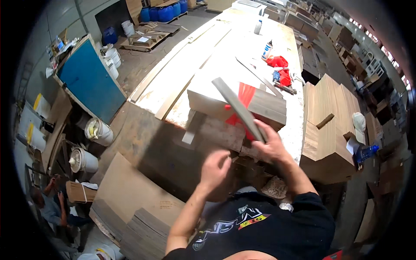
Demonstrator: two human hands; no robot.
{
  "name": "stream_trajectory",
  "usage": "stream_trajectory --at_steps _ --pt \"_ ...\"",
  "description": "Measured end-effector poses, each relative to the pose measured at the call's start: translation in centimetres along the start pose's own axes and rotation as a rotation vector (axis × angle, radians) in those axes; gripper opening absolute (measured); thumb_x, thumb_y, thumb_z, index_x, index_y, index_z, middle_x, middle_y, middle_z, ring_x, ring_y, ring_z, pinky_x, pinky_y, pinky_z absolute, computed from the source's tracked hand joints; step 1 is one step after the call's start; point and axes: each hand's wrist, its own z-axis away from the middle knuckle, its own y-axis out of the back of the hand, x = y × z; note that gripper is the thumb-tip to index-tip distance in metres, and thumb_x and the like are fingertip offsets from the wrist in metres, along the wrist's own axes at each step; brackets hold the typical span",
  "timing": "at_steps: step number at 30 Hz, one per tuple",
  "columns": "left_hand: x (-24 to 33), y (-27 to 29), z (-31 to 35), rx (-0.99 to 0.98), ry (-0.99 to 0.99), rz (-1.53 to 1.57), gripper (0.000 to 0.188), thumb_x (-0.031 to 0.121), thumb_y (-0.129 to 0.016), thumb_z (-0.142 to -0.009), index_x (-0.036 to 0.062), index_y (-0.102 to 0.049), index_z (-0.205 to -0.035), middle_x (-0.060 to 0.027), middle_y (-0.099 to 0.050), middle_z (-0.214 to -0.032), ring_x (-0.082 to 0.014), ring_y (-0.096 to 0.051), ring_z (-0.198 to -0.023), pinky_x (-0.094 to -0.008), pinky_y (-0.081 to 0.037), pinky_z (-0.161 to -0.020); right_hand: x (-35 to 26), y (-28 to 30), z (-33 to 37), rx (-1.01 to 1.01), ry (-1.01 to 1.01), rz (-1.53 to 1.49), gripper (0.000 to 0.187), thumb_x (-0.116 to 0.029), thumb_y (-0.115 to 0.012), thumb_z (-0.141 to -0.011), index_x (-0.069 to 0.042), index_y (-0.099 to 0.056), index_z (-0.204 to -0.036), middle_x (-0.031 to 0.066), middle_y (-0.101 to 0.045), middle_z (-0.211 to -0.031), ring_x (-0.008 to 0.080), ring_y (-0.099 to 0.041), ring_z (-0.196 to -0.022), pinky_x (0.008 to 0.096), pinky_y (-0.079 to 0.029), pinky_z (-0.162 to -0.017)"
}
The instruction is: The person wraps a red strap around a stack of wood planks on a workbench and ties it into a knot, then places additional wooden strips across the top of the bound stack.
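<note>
My right hand [274, 145] grips the lower end of a long, narrow grey wood strip [234, 102], its fingers wrapped round the edge. The strip slants up and leftward over a stack of grey boards [268, 105] at the workbench's near end. A red band [246, 92] runs across that stack, partly behind the strip. Lower and to the left, my left hand [215, 168] hangs in the air in front of the bench, fingers curled and thumb near them. Whatever it may hold is too small to make out.
On the long workbench [190, 65] lie red cloth [284, 71], a glue bottle [266, 50] and a thin strip [259, 78]. Stacked wood panels [331, 130] stand right. Boards [147, 229] lie lower left, near white buckets [99, 132]. Another person [56, 206] is at far lower left.
</note>
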Motion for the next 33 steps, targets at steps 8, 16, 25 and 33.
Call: stream_trajectory --at_steps 8,16,25,33 --pt "-0.7 -10.6 -22.4 -0.031 0.108 -0.759 0.045 0.041 -0.072 -0.087 0.0050 -0.064 -0.113 -0.0143 -0.065 -0.111 -0.0336 -0.063 -0.104 -0.0456 -0.052 -0.089 12.9 15.2 0.3 0.058 -0.109 0.204 0.061 -0.018 -0.073 -0.078 -0.011 -0.057 -0.136 0.0184 -0.063 -0.117 0.0360 -0.061 -0.112 0.0410 -0.050 -0.097" --pt "-0.8 -14.0 -29.8 -0.204 0.544 -0.857 0.056 0.041 -0.076 -0.082 -0.0041 -0.064 -0.113 -0.0261 -0.067 -0.113 -0.0426 -0.064 -0.110 -0.0501 -0.053 -0.094 18.6 19.8 -2.6 -0.112 -0.092 0.352 0.055 -0.027 -0.081 -0.077 -0.026 -0.065 -0.129 0.0096 -0.065 -0.103 0.0306 -0.068 -0.086 0.0406 -0.056 -0.077" --pt "-1.0 -16.1 -27.0 -0.172 0.092 -1.126 0.020 0.015 -0.064 -0.088 0.0026 -0.056 -0.102 -0.0165 -0.057 -0.105 -0.0395 -0.063 -0.093 -0.0517 -0.057 -0.074 19.9 23.1 -6.3 -0.243 -0.015 0.370 0.055 -0.028 -0.082 -0.077 -0.024 -0.065 -0.129 0.0089 -0.065 -0.101 0.0304 -0.066 -0.082 0.0407 -0.055 -0.075" --pt "-2.1 -16.4 -27.8 -0.073 0.127 -0.945 0.012 0.013 -0.057 -0.092 0.0014 -0.057 -0.091 -0.0205 -0.059 -0.090 -0.0414 -0.061 -0.086 -0.0519 -0.052 -0.072 20.4 24.1 -7.5 -0.261 0.004 0.370 0.056 -0.027 -0.082 -0.076 -0.024 -0.066 -0.129 0.0092 -0.064 -0.100 0.0308 -0.066 -0.081 0.0403 -0.055 -0.073"
